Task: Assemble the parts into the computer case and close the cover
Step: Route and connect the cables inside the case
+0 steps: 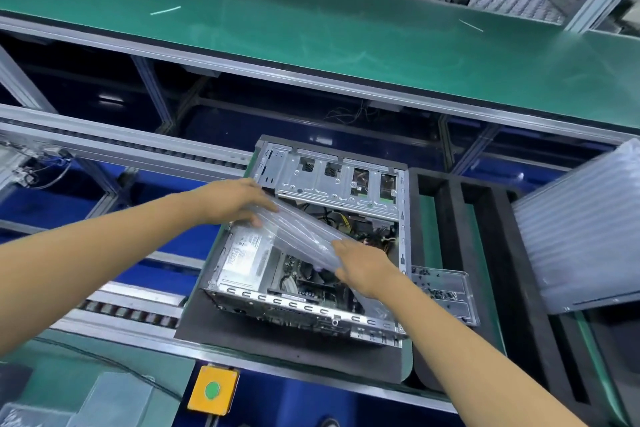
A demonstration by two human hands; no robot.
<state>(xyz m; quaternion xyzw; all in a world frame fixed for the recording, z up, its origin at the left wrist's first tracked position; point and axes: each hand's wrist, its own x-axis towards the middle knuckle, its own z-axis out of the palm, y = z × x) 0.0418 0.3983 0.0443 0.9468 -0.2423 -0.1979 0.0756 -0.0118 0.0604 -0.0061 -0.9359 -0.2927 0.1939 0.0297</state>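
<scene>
An open computer case lies on its side on a black mat, its power supply, drive cage and motherboard showing. Over the opening slants a clear plastic bag with something flat inside that I cannot make out. My left hand grips the bag's upper left end. My right hand holds its lower right end, fingers curled round the edge.
A black foam tray with slots stands right of the case, with a clear screw tray on it. A side panel wrapped in ribbed film leans at the far right. A green conveyor belt runs behind. A yellow button box sits at the front.
</scene>
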